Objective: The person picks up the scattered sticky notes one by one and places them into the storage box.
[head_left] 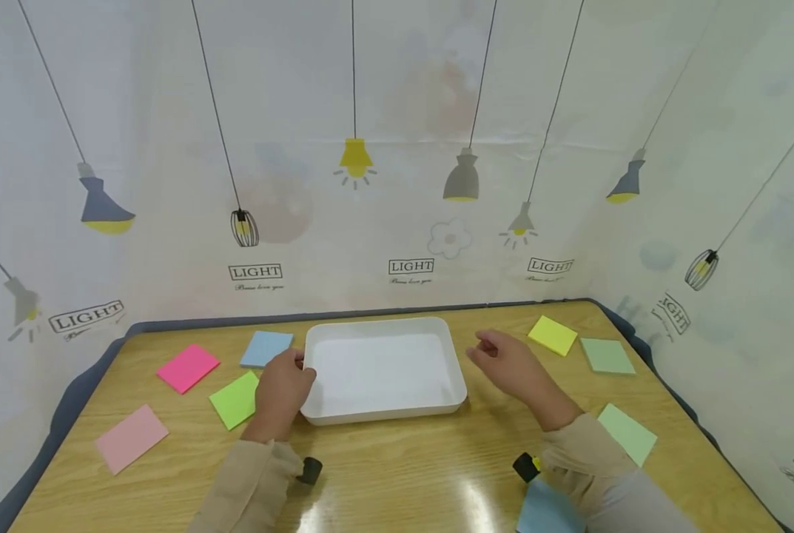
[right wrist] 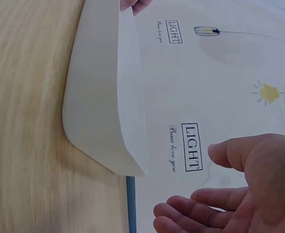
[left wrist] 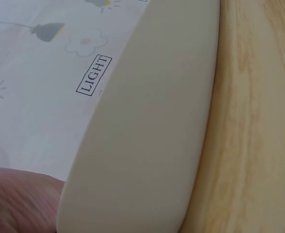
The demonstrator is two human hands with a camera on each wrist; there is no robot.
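A shallow white rectangular tray [head_left: 383, 414] lies on the wooden table, nothing in it. My left hand [head_left: 282, 389] grips its left rim, the thumb over the edge and the fingers at the outer side. In the left wrist view part of that hand [left wrist: 21, 204] shows beside the tray's long wall [left wrist: 142, 121]; its fingertips are out of sight there. Off the tray's right end, apart from it, my right hand [head_left: 513, 370] hovers with fingers loosely bent and nothing held. The right wrist view shows this hand [right wrist: 244, 189] with a gap between thumb and fingers.
Left of the tray lie sticky-note pads: hot pink [head_left: 188, 368], pale pink [head_left: 132, 438], lime green [head_left: 235, 400] and blue [head_left: 266, 349]. To the right are yellow [head_left: 553, 335] and pale green [head_left: 607, 356] pads, another pale green [head_left: 627, 434], and blue [head_left: 548, 509] near the right sleeve.
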